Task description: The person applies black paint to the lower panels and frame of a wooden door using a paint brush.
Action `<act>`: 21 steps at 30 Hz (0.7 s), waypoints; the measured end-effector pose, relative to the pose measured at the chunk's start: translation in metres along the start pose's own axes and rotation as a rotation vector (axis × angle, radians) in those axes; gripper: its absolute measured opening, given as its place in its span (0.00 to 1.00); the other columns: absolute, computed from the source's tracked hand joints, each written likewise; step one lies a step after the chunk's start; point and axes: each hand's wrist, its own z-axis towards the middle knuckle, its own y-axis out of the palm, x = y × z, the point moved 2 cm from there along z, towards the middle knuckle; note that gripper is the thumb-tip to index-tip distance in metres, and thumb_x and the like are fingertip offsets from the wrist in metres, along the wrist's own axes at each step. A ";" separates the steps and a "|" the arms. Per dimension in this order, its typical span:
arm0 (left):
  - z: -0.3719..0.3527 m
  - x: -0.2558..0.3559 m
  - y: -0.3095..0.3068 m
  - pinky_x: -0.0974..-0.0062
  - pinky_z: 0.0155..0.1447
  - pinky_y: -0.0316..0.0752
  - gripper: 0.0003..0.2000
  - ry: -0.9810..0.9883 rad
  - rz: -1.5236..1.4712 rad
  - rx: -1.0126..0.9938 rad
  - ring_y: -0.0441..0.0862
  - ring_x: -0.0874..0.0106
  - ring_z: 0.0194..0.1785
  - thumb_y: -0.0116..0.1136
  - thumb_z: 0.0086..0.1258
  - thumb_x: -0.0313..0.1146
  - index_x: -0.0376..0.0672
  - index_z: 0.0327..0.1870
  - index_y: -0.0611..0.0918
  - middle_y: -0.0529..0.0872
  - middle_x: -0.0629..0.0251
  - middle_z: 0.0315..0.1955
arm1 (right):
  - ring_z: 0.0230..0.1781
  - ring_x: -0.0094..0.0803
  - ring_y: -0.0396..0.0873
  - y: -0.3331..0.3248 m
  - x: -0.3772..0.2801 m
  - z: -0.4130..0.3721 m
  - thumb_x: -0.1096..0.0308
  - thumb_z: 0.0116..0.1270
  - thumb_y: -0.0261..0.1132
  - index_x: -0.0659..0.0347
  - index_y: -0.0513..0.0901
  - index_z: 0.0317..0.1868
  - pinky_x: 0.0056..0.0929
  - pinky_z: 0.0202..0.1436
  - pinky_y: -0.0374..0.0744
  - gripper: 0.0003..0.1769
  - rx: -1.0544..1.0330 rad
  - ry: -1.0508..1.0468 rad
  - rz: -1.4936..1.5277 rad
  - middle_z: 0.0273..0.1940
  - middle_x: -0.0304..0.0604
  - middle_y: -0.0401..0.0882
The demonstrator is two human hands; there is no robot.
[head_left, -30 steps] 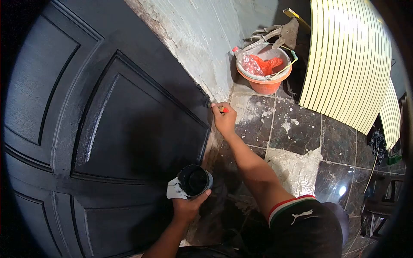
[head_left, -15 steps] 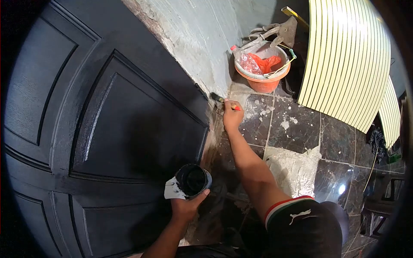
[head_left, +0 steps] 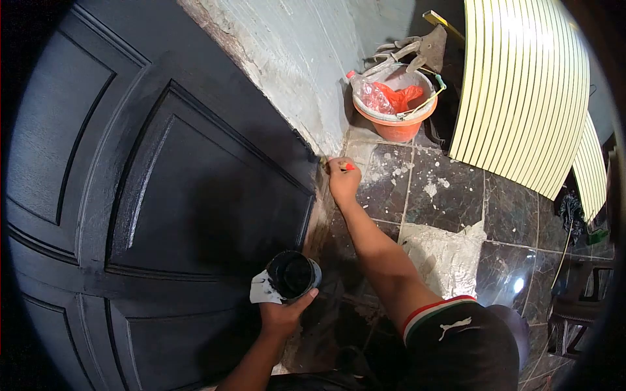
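My left hand (head_left: 285,315) holds a round can of dark paint (head_left: 291,276) with a white scrap at its left side. In my right hand (head_left: 343,179) is a paintbrush (head_left: 323,159); its red-tipped handle shows past the fingers. The bristles meet the edge of the black panelled door (head_left: 202,195), beside the rough grey wall (head_left: 287,72). Exactly where the bristles end is hard to tell against the dark edge.
An orange bucket (head_left: 396,130) with a plastic bottle and red plastic stands by the wall, tools behind it. Striped panels (head_left: 521,91) lean at the right. A whitish sheet (head_left: 447,257) lies on dark tiles (head_left: 450,195). A dark plastic stool (head_left: 580,306) is far right.
My right hand has moved slightly left and down, bringing the brush from the wall side onto the door's edge. My left hand and the can have barely shifted.
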 end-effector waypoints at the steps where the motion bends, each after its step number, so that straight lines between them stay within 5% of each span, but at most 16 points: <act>1: 0.000 0.002 0.001 0.64 0.70 0.76 0.28 0.005 -0.007 0.002 0.85 0.64 0.62 0.80 0.62 0.26 0.35 0.62 0.81 0.86 0.58 0.58 | 0.29 0.26 0.82 0.000 -0.007 -0.001 0.65 0.72 0.74 0.66 0.87 0.33 0.29 0.39 0.80 0.13 0.045 -0.030 0.055 0.29 0.41 0.87; 4: 0.001 -0.002 -0.002 0.66 0.67 0.79 0.30 0.014 -0.013 -0.042 0.84 0.66 0.61 0.81 0.60 0.24 0.33 0.63 0.79 0.85 0.58 0.58 | 0.29 0.26 0.82 0.011 -0.034 -0.008 0.65 0.71 0.75 0.66 0.88 0.33 0.30 0.40 0.80 0.12 0.034 -0.014 0.258 0.28 0.43 0.87; 8: 0.001 -0.006 -0.001 0.67 0.66 0.80 0.29 0.049 -0.020 0.004 0.84 0.67 0.60 0.81 0.60 0.23 0.33 0.62 0.79 0.85 0.58 0.56 | 0.30 0.26 0.81 0.013 -0.036 -0.017 0.66 0.72 0.74 0.66 0.88 0.36 0.31 0.39 0.79 0.10 -0.056 -0.103 -0.171 0.28 0.45 0.87; 11: -0.001 -0.006 -0.002 0.67 0.65 0.80 0.28 0.058 0.011 0.011 0.85 0.67 0.59 0.81 0.59 0.23 0.32 0.60 0.80 0.86 0.58 0.55 | 0.29 0.26 0.81 0.005 -0.043 -0.011 0.65 0.70 0.75 0.65 0.89 0.37 0.31 0.38 0.79 0.10 0.156 -0.168 0.011 0.27 0.46 0.86; 16: 0.001 0.001 0.000 0.66 0.66 0.79 0.28 0.041 -0.019 0.002 0.85 0.66 0.58 0.82 0.59 0.24 0.33 0.60 0.80 0.86 0.58 0.54 | 0.30 0.28 0.83 0.009 -0.027 -0.010 0.67 0.71 0.74 0.65 0.90 0.39 0.32 0.39 0.80 0.08 -0.114 -0.137 -0.139 0.29 0.49 0.88; 21: 0.001 -0.004 -0.002 0.67 0.66 0.79 0.28 0.044 -0.004 -0.002 0.85 0.67 0.58 0.82 0.59 0.24 0.34 0.60 0.80 0.86 0.59 0.54 | 0.33 0.42 0.88 -0.001 -0.073 -0.017 0.71 0.70 0.74 0.67 0.89 0.40 0.36 0.42 0.83 0.06 -0.170 -0.660 -0.191 0.36 0.52 0.89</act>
